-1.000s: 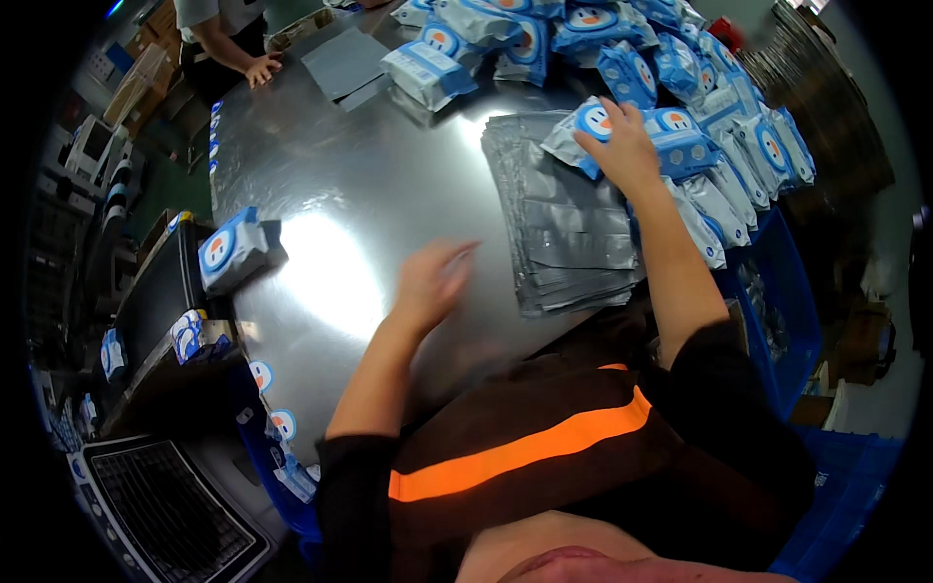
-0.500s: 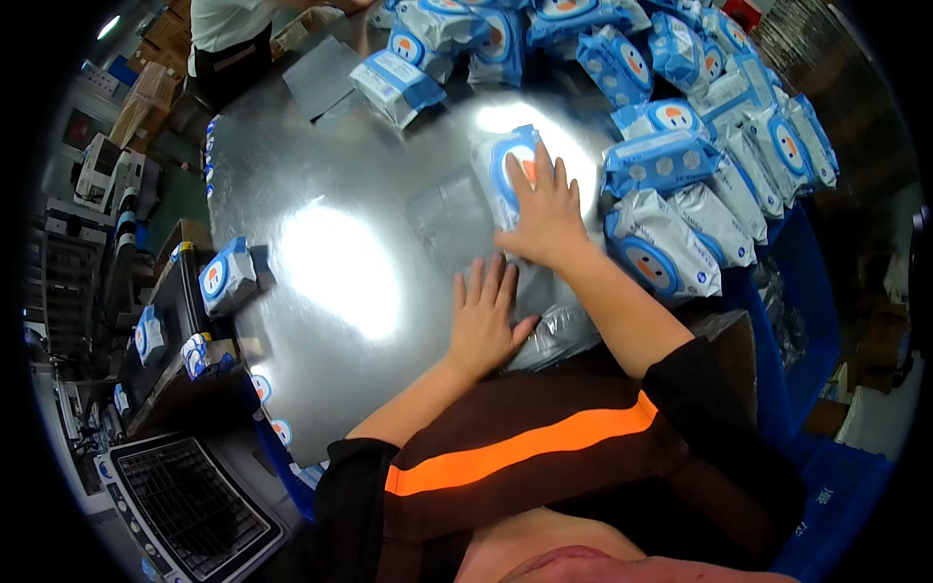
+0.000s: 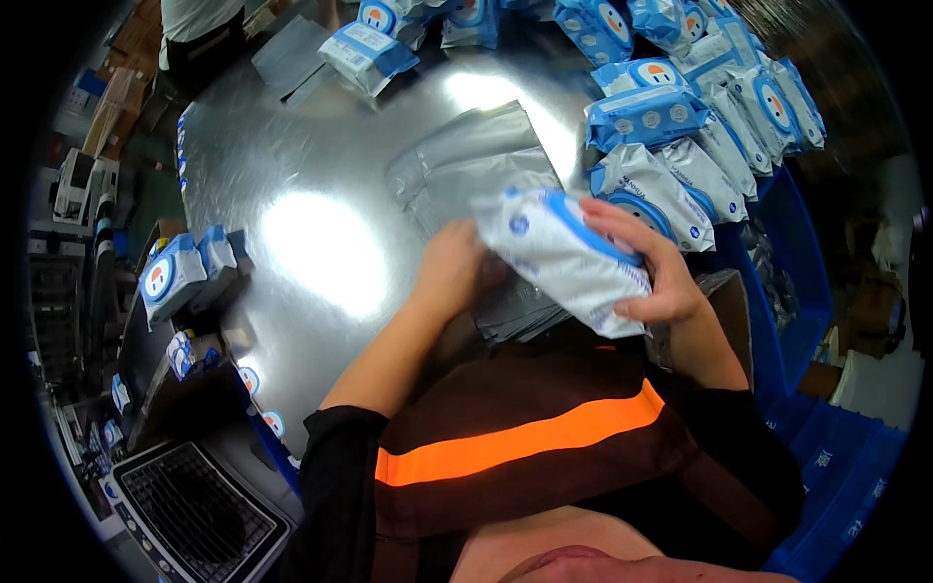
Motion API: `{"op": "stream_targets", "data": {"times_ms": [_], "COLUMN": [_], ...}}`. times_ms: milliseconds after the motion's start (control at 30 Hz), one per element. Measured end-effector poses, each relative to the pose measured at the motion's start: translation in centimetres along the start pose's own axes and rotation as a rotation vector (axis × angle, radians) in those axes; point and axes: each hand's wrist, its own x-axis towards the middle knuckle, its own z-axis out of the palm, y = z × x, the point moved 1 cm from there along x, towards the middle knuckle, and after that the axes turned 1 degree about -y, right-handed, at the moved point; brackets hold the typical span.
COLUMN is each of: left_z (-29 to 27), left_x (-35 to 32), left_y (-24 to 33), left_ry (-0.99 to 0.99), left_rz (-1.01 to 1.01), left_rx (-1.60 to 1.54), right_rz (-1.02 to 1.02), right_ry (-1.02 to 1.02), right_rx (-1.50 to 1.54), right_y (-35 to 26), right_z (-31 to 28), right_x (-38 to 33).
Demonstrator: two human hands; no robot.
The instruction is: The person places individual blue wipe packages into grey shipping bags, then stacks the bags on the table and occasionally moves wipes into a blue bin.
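Left hand (image 3: 452,267) blurred, fingertips hidden behind the white-and-blue soft pack (image 3: 564,260); cannot tell whether they grip anything. Co-worker (image 3: 201,21) at far left cut off by the frame. Right hand (image 3: 661,262), apart from left, clamps the pack's right end, thumb on near side. Pack hangs tilted over grey plastic bags (image 3: 466,165) on the metal table (image 3: 228,165).

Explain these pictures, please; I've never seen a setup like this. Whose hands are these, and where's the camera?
There's no machine arm here: someone is working bare-handed. Every picture comes from a wide fisheye camera worn on that person's head, looking down, so straight edges bend near the rim. The right hand grips a white-and-blue packet; the left hand is beside it, fingers partly hidden. On the metal table lies a stack of grey plastic bags, with more packets piled to the right.
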Motion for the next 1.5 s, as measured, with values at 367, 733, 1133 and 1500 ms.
{"op": "stream_targets", "data": {"times_ms": [367, 733, 1133, 1500], "left_z": [1.4, 0.2, 1.3, 0.3], "left_x": [-0.8, -1.4, -2.6, -3.5], "left_y": [-0.2, 2.3, 0.7, 2.3], "left_ry": [0.271, 0.256, 0.078, -0.010], "left_rz": [-0.246, 0.060, -0.418, -0.467], "left_rx": [-0.108, -0.093, 0.256, 0.203], "right_rz": [-0.198, -0.067, 0.193, 0.330], "right_ry": [-0.269, 0.067, 0.396, 0.105], "right_rx": [-0.593, -0.940, -0.964, -0.943], "right_y": [-1.3, 0.4, 7.5, 7.0], "right_z": [2.6, 9.1, 5.0, 5.7], "right_x": [-1.7, -1.0, 1.6, -1.1]}}
